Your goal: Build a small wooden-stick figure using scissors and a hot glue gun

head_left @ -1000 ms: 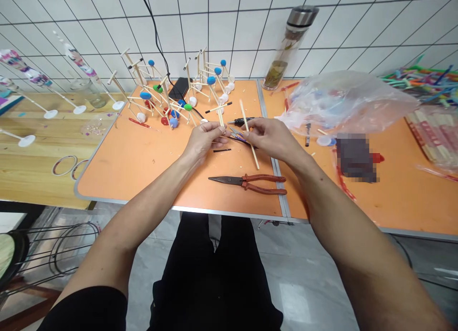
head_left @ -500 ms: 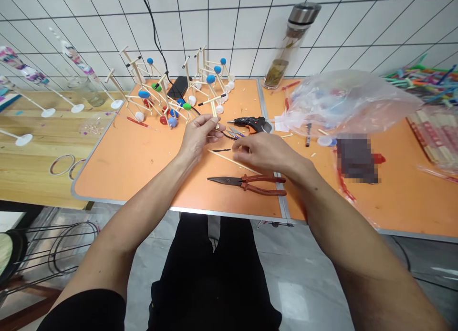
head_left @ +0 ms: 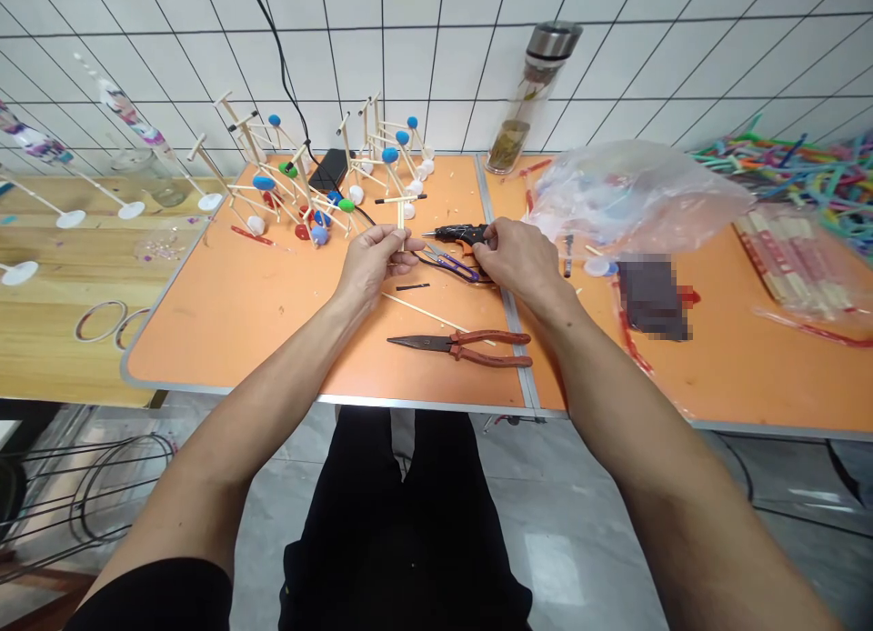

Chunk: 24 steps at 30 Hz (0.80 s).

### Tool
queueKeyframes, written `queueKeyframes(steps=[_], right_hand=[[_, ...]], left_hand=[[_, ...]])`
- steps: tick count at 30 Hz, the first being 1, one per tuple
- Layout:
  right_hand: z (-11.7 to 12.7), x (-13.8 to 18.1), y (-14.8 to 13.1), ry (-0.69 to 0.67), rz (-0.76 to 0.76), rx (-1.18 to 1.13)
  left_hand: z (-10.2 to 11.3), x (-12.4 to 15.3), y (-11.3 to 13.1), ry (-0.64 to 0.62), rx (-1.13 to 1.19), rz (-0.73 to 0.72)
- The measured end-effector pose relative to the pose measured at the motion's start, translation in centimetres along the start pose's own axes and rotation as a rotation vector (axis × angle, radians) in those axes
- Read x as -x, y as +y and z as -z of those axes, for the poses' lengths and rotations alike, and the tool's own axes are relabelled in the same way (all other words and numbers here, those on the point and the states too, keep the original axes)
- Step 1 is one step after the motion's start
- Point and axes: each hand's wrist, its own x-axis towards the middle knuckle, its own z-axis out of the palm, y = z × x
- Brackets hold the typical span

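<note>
My left hand pinches a T-shaped piece of pale wooden sticks, held upright with a dark-tipped crossbar on top. My right hand is closed on the back part of a black hot glue gun; its nozzle points left toward the sticks, and its handle is mostly hidden. Just below the gun lie purple-handled snips. Nearer to me are a short black strip, a loose thin wooden stick and long-nose pliers with red-brown handles.
Several stick frames with coloured caps stand at the back left near a black phone. A glass bottle is by the tiled wall. To the right lie a plastic bag, bundled sticks and colourful pipe cleaners.
My right hand has moved from above the loose stick up and right onto the glue gun, uncovering the snips. My left hand keeps hold of the sticks. The view has shifted slightly right.
</note>
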Motion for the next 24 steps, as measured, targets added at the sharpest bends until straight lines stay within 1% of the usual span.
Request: queueKeyframes(steps=[4,9,12,14,16,18,20,22,24], right_hand=[[-0.02,-0.54,0.32,-0.098,-0.055,0.005],[-0.33,-1.01,-0.04,-0.136,-0.072,0.02],[-0.14,-1.0,-0.34,-0.154,-0.096,-0.057],[0.08,-0.98,-0.37,-0.143,-0.099,-0.159],[0.24,-1.0,-0.29,-0.092,-0.091,-0.279],[0.31,-1.05,-0.16,-0.059,-0.099,-0.449],[0.35,-1.05,-0.05,-0.09,-0.144,-0.679],[0.46,-0.94,0.01,-0.16,-0.181,-0.9],[0.63,-0.79,0.03,-0.212,-0.186,-1.056]], left_hand=[[0.06,0.06,-0.16,-0.011,-0.005,0.002],[-0.11,0.23,0.08,0.003,-0.01,0.01],[-0.21,0.29,0.35,0.022,-0.006,0.001],[-0.21,0.28,0.48,0.031,-0.001,-0.001],[-0.14,0.22,0.49,0.037,0.007,-0.002],[-0.02,0.11,0.4,0.03,0.019,-0.013],[0.1,0.01,0.27,0.022,0.033,-0.031],[0.17,-0.03,0.21,0.022,0.036,-0.044],[0.18,0.01,0.27,0.022,0.034,-0.054]])
